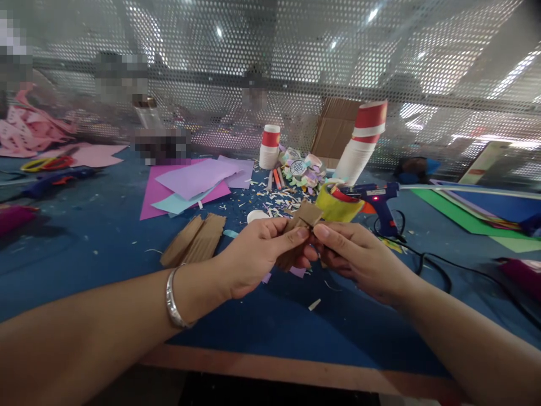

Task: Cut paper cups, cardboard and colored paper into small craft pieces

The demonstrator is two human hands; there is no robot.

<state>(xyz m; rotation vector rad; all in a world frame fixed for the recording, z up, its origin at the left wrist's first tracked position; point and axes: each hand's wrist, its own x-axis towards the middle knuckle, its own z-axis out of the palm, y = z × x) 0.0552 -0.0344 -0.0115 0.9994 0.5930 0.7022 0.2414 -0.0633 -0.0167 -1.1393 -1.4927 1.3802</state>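
Note:
Between both hands, above the blue table, is a small brown piece of cardboard. My left hand, with a silver bangle at the wrist, pinches it between thumb and fingers. My right hand grips its right side, the thumb pressed close to the left thumb. The lower part of the cardboard is partly hidden by the fingers. Just behind the right hand stands a yellow tape roll, and a blue glue gun with a red light rests against it.
Loose cardboard strips lie left of my hands. Purple paper sheets, paper scraps, a short cup stack and a tall leaning cup stack are farther back. A black cable runs along the right. A perforated metal screen closes off the back.

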